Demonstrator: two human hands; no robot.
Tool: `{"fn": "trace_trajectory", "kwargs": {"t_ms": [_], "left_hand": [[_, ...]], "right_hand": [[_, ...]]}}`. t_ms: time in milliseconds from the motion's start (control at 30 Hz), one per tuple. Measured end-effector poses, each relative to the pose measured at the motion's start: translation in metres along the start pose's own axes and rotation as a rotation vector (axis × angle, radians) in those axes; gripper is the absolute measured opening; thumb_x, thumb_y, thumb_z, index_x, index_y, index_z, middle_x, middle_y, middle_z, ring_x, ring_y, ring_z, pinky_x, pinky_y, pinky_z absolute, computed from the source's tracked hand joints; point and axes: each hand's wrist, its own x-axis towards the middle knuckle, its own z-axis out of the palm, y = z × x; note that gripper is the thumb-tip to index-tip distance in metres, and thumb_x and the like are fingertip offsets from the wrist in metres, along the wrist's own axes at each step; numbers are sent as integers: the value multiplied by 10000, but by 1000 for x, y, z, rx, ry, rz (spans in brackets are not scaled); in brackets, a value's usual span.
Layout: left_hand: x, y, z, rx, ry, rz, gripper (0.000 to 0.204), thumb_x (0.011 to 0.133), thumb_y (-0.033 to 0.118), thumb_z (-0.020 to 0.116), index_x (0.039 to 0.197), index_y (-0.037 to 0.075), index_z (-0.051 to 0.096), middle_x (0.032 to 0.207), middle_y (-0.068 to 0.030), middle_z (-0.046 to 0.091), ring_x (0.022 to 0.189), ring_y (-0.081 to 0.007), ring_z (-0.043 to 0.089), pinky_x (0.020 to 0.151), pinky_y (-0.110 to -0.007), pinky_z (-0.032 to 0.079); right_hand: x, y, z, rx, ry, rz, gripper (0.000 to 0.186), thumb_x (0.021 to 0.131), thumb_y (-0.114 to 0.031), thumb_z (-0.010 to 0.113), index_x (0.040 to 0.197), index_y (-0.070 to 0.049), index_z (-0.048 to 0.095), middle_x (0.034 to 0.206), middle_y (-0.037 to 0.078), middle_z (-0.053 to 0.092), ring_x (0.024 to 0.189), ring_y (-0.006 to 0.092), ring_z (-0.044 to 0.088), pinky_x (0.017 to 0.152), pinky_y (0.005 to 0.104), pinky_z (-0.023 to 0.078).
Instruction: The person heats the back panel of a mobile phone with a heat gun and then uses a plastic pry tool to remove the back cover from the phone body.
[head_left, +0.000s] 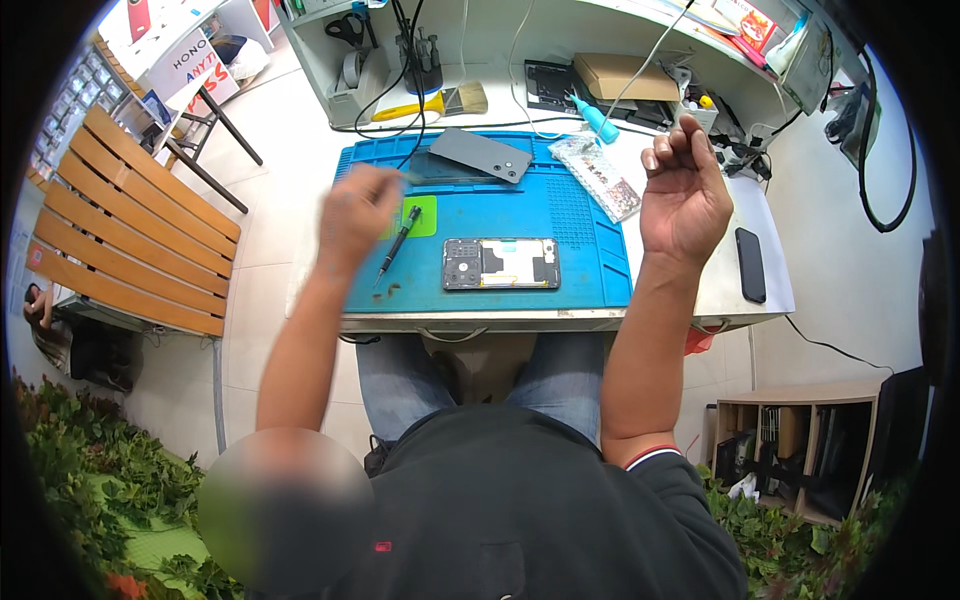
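My left hand (365,205), blurred with fingers curled, is above the blue mat's (591,283) left side, beside a green square pad (425,220) and a black pen-like tool (400,244). My right hand (685,190) is raised at the mat's right, palm up, fingers bent together near a hanging white cable; what either hand holds is unclear. An opened phone (500,264) lies at the front of the mat. A grey back cover (479,152) lies toward the back. A clear packet of small parts (595,180) rests at the upper right of the mat.
A black phone (750,265) lies on the desk's right. Behind the mat are a yellow-handled brush (430,107), a light-blue bottle (597,117), boxes and cables. A slatted wooden bench (135,230) stands left; another person (45,325) is at the far left edge.
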Motion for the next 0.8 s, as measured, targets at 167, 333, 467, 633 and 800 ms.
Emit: {"fn": "trace_trajectory", "kwargs": {"t_ms": [167, 333, 467, 633, 800], "left_hand": [[31, -124, -38, 591, -205, 71, 201, 1039, 187, 712, 1153, 80, 840, 1090, -115, 792, 1024, -344, 786, 914, -448, 631], [34, -110, -46, 646, -532, 22, 217, 1049, 191, 725, 1189, 86, 853, 1115, -137, 804, 1097, -360, 772, 979, -453, 612], [27, -112, -65, 334, -445, -110, 233, 1061, 231, 752, 1191, 72, 860, 1056, -130, 822, 1002, -303, 792, 911, -421, 623], [39, -129, -67, -152, -500, -580, 308, 1085, 292, 744, 1149, 2, 827, 872, -57, 752, 793, -138, 696, 736, -311, 580], [67, -154, -51, 74, -585, -573, 304, 1025, 311, 801, 1009, 8, 831, 745, -41, 719, 632, -143, 648, 623, -324, 546]], "right_hand": [[-10, 12, 1, -41, -24, 59, 300, 1140, -150, 598, 1259, 83, 745, 983, 123, 734, 890, 226, 673, 793, 398, 552], [-37, 17, -4, -239, -76, 176, 287, 1133, -127, 617, 1265, 91, 749, 965, 113, 741, 851, 193, 686, 753, 360, 565], [-51, 25, -10, -307, -136, 288, 267, 1129, -121, 645, 1253, 82, 765, 973, 99, 751, 865, 166, 689, 752, 326, 565], [-58, 45, -7, -332, -194, 429, 252, 1135, -153, 669, 1248, 37, 788, 988, 79, 762, 861, 148, 690, 757, 317, 575], [-66, 52, 6, -363, -239, 480, 251, 1134, -167, 675, 1224, 35, 795, 982, 86, 755, 830, 149, 688, 749, 303, 571]]}}
